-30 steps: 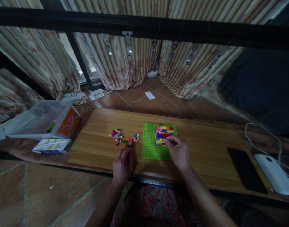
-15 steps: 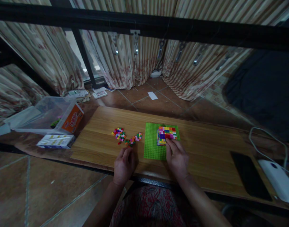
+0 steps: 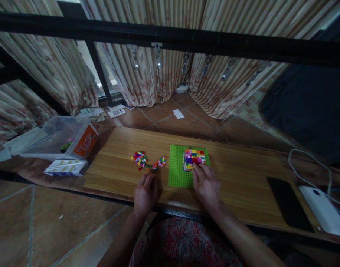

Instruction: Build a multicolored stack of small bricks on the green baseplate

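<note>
Bricks (image 3: 194,159) stacked on my green plate (image 3: 177,174): right hand (image 3: 206,185) presses fingertips against them; left hand (image 3: 146,193) rests loosely curled, empty, at seven o'clock from the loose pile (image 3: 147,162).

Wooden bench (image 3: 236,174): a green baseplate (image 3: 178,170) is being carried, a multicoloured brick block (image 3: 193,158) seated at its far right corner. The block's near edge is being touched by the right hand (image 3: 206,185). The left hand (image 3: 145,193) is being rested just beside loose bricks (image 3: 147,162).
</note>
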Demonstrator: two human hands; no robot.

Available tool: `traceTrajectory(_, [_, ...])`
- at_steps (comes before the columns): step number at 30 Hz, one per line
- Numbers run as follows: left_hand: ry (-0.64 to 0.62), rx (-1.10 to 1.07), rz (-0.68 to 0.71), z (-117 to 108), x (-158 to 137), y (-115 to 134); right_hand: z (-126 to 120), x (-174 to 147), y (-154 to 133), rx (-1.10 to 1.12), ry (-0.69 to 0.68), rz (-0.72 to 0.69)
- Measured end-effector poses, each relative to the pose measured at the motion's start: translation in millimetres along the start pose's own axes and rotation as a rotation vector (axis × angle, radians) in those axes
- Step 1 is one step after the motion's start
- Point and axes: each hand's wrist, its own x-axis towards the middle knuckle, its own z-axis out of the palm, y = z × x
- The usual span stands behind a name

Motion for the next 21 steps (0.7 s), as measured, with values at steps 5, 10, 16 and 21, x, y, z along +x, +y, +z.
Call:
traceTrajectory(5, [0.001,-0.009,-0.004,-1.8,0.5,2.1,-6.4,-4.6,-6.6,0.068,0.008,0.067])
traceTrajectory(10, [0.001,-0.016,-0.014,-1.9,0.0,3.5,-11.0,-4.0,-36.7,0.279,0.057,0.019])
traceTrajectory(16, [0.008,-0.027,-0.020,-0.5,-0.7,3.0,20.9,23.0,-72.6,0.393,-0.210,-0.088])
traceTrajectory(21, [-0.009,-0.026,-0.024,-2.7,-0.1,5.1,54.8,58.3,-76.3,0.362,-0.382,-0.077])
